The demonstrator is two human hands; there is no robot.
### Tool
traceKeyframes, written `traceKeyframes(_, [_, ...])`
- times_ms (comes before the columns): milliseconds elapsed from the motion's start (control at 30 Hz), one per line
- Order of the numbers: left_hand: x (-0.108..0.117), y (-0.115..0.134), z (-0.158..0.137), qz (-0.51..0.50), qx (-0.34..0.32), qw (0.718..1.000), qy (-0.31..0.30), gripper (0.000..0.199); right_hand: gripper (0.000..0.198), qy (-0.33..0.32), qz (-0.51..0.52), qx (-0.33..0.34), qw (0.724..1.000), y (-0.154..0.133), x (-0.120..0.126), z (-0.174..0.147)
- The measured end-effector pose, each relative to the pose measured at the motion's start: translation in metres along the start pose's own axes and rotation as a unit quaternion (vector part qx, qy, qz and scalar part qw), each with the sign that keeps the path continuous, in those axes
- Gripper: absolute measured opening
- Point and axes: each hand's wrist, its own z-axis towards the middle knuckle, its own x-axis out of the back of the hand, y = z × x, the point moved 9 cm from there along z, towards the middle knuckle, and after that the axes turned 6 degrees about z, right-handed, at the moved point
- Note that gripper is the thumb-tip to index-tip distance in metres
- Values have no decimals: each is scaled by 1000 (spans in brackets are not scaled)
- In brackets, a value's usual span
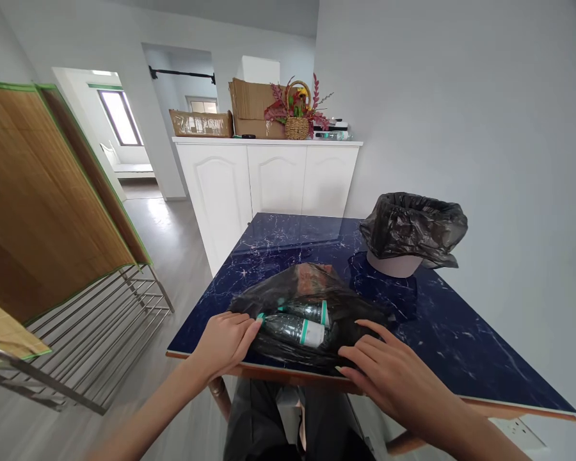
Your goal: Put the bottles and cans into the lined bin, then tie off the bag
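A black plastic bag (273,288) lies spread on the table in front of me, its mouth parted. Two clear plastic bottles rest inside: the nearer bottle (288,329) has a green cap and a green-and-white label, and the farther bottle (312,311) lies just behind it. Something reddish (314,278) shows through the bag's far side. My left hand (230,339) is closed on the bag's left edge, its thumb by the nearer bottle's cap. On the right edge, my right hand (384,365) grips the bag between thumb and fingers.
A bin (393,264) lined with a black bag (413,227) stands at the back right of the blue marbled table (461,339). Beyond is a white cabinet (273,173) with cardboard boxes (254,109) and a flower basket (297,127). Left stands a metal rack (91,333) with mats.
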Motion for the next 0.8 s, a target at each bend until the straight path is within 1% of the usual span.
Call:
traceKeyframes(133, [-16,-14,-2,4,61,998,-35,50,16,14,3,8,1000,5,6,-12])
traceKeyframes(200, [-21,-23,-3,-17,105,993,-48,48,17,13,20,19,1000,5,7,-15])
traceKeyframes(267, [-27,-27,-3,-57,129,988,-66,48,18,10,42,32,999,2,8,-16])
traceKeyframes(400, [-29,-28,3,-153,102,978,-95,46,20,12,72,43,996,-1,7,-15])
traceKeyframes(533, [-29,-35,8,-234,87,961,-121,46,21,29,93,30,995,5,-1,-16])
traceKeyframes(667, [-34,-43,6,-265,94,951,-126,45,23,76,85,13,993,13,-6,-20])
traceKeyframes(733, [-36,-42,6,-283,85,948,-120,46,24,99,81,9,992,14,-7,-21])
traceKeyframes(800, [-36,-38,6,-310,72,941,-117,45,26,109,85,10,990,14,-9,-22])
